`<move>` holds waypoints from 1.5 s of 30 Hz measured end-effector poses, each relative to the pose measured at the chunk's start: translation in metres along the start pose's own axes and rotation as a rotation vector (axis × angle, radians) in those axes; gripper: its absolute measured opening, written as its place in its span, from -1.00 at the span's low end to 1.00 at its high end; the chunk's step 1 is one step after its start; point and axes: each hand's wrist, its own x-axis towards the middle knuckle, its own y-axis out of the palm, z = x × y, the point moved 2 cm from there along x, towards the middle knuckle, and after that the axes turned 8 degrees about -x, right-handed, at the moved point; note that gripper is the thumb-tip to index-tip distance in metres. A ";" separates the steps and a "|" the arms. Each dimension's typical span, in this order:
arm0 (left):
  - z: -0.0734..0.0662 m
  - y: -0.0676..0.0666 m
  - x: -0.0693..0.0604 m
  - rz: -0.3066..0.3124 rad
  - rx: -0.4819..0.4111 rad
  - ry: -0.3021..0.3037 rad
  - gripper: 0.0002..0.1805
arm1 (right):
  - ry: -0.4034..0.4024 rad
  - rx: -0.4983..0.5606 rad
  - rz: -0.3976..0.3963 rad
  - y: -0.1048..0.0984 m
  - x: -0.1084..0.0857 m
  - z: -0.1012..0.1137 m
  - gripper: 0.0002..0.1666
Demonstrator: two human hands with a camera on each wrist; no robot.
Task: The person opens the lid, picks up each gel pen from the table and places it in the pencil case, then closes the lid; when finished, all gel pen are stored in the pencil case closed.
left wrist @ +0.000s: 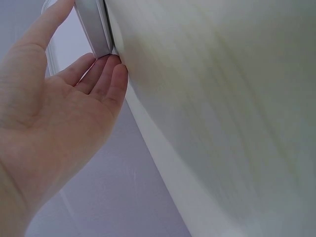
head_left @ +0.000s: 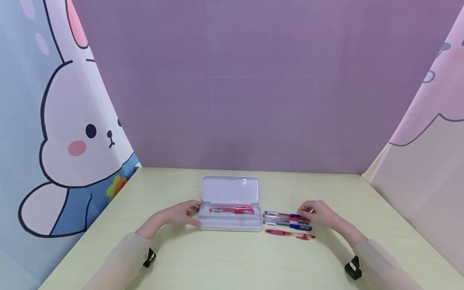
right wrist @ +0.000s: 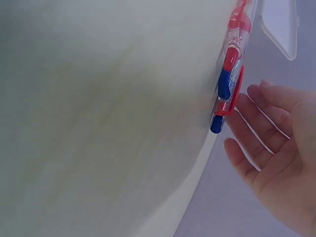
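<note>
A white pencil case (head_left: 230, 229) stands with its lid (head_left: 230, 189) raised. Red pens (head_left: 235, 210) lie in its long rear compartment. My left hand (head_left: 180, 213) holds the case's left end, thumb at the front edge and fingers at the rear corner; the left wrist view shows this hand (left wrist: 64, 108) on the case's corner (left wrist: 94, 29). To the right of the case lie several pens with blue caps (head_left: 300, 227) and red caps (right wrist: 231, 59). My right hand (head_left: 319, 213) is at their capped ends, its fingers (right wrist: 256, 123) loosely bent beside a red cap, with nothing visibly pinched.
A pink-red pen (head_left: 290, 234) lies apart, in front of the other pens. The front compartment of the case has a divider (head_left: 242, 221). A purple cloth backdrop (head_left: 253, 88) rises behind the pale table (head_left: 224, 262); printed cloths hang at both sides.
</note>
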 end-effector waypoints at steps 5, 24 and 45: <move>-0.001 0.000 0.000 0.001 -0.001 0.009 -0.11 | -0.013 -0.021 -0.001 0.003 0.000 -0.004 -0.83; -0.004 0.000 -0.002 -0.001 -0.002 -0.013 -0.11 | 0.052 -0.104 -0.021 0.009 0.003 -0.010 -0.88; -0.003 0.000 -0.001 -0.002 -0.004 -0.009 -0.11 | -0.028 -0.105 -0.076 -0.011 0.000 -0.004 -0.89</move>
